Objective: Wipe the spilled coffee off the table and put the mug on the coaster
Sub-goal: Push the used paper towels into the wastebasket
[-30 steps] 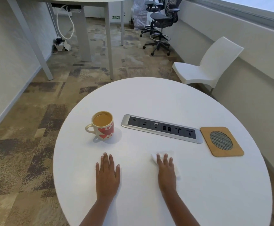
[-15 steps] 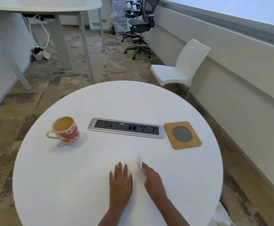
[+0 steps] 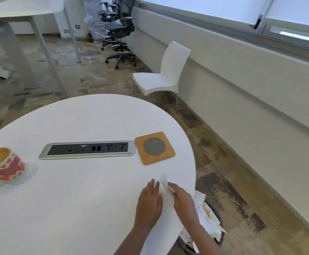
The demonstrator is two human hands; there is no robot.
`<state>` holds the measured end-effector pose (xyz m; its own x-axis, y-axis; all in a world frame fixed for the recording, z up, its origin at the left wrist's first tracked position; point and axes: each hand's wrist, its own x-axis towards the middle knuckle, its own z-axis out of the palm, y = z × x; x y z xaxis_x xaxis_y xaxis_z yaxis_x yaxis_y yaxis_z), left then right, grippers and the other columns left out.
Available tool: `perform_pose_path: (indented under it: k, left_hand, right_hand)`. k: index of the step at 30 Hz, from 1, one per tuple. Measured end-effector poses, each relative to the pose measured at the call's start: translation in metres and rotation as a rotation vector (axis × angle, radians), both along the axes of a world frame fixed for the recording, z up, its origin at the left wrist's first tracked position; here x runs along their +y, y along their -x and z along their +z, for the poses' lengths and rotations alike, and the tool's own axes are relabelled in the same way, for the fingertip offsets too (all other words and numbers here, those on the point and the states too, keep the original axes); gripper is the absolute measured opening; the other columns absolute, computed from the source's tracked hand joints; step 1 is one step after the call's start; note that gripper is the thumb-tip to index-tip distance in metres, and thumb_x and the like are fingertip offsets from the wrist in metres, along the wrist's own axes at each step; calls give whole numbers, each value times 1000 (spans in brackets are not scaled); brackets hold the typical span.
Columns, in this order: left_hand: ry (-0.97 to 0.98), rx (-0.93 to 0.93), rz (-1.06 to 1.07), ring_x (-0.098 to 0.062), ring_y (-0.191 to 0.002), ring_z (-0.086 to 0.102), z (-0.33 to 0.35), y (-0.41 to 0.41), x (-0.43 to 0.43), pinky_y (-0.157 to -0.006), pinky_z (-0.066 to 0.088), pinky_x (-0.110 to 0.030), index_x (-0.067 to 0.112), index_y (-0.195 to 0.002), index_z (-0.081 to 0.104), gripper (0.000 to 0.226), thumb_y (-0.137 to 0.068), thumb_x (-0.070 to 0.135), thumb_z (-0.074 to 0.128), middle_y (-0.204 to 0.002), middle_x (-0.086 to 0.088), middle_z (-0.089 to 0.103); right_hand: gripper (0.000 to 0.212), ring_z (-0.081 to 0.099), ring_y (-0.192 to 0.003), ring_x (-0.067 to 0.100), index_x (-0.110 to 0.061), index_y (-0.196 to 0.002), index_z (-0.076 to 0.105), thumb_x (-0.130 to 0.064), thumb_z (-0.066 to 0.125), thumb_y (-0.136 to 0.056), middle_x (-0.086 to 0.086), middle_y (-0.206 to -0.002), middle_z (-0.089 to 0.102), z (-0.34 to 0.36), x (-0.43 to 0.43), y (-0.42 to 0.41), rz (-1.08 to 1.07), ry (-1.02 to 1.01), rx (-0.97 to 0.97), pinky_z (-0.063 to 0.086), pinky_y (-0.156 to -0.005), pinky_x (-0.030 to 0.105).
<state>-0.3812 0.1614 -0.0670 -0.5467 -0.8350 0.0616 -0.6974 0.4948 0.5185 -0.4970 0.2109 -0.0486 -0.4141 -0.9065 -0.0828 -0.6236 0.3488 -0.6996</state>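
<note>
The mug [image 3: 3, 165], printed with red hearts and full of coffee, stands at the far left of the counter [image 3: 76, 208], well apart from the coaster [image 3: 154, 147], which lies bare just beside the right end of the socket strip [image 3: 87, 150]. So the mug's move is not yet done. No coffee stain shows on the white top, so the wiping looks finished or nearly so. The right hand [image 3: 184, 199] has its fingers pinched on a white tissue [image 3: 164, 186] near the right edge; the left hand [image 3: 149, 204] lies flat beside it, fingers together. Below the edge, a bin [image 3: 216, 234] holds stained tissues, likely where this one belongs.
</note>
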Motion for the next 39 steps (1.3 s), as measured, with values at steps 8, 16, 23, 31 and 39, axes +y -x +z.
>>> perform_pose_path:
  k: [8, 16, 23, 31, 39]
  left_hand:
    - [-67, -4, -167, -17, -146, 12, -7, 90, 35, -119, 16, -29, 15, -147, 22, 49, -100, 25, 29, -157, -3, 19]
    - [115, -158, -376, -9, -99, 69, -14, 162, 52, -76, 56, -14, 14, -98, 75, 53, -51, 34, 86, -104, 2, 75]
    - [-178, -337, -251, -22, -147, 0, -79, 212, 44, -119, 12, -27, 3, -148, 1, 58, -96, 6, 27, -159, -12, 2]
    - [-273, -540, -219, -27, -147, -4, -153, 247, 41, -121, 7, -33, 1, -147, -2, 63, -95, 8, 32, -158, -16, -1]
    - [-298, -532, -217, -26, -147, -7, -183, 255, 39, -121, 5, -34, 2, -147, -4, 64, -95, 9, 32, -158, -16, -5]
  right_hand:
    - [37, 57, -120, 18, -9, -128, 55, 1, 42, -95, 4, -130, 60, -12, 49, 83, -255, 50, -74, 46, -102, 28]
    - [38, 60, -115, 22, -7, -127, 56, 2, 42, -93, 9, -125, 64, -49, 78, 146, -482, -96, -99, 45, -90, 24]
    - [52, 47, -75, 14, -17, -134, 48, 7, 35, -90, 11, -109, 65, -115, 85, 186, -496, -416, -67, 33, -54, 24]
    - [59, 61, -102, 24, -19, -139, 37, 9, 31, -88, 10, -121, 60, -193, 69, 207, -460, -602, -46, 48, -72, 32]
    - [50, 41, -133, 18, -16, -147, 19, -20, 36, -100, 3, -152, 30, -232, 61, 205, -325, -705, -110, 42, -99, 29]
